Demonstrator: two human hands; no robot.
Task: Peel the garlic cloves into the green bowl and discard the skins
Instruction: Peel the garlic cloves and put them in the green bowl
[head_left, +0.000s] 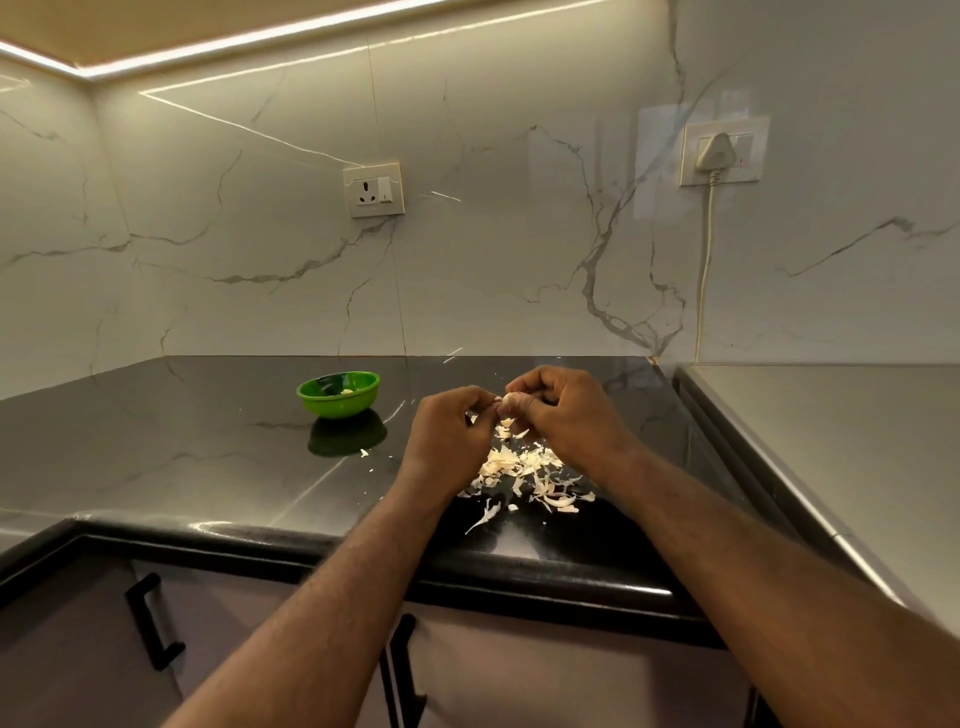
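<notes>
The person stood at a dark counter (208, 441) with both hands raised just above it, meeting fingertip to fingertip over a garlic clove (508, 400). The right hand (563, 415) had its fingers curled round the clove, with the pale end poking out toward the other hand. The left hand (449, 426) was curled too and pinched at that exposed end, most likely to catch the skin and pull it off. The clove was small and mostly hidden by the fingers, so how much skin it carried could not be told. Directly below the hands lay a loose pile of skins (524, 467), which suggested the peeling was held over that spot so the scraps would fall together and be easy to gather and throw away. A few stray flakes lay farther left. The green bowl (340, 408) stood apart to the left, back from the mess, probably so no skin would drop in; at least one pale clove (347, 391) showed inside it. The task looked partly done, with the skins not yet cleared.
</notes>
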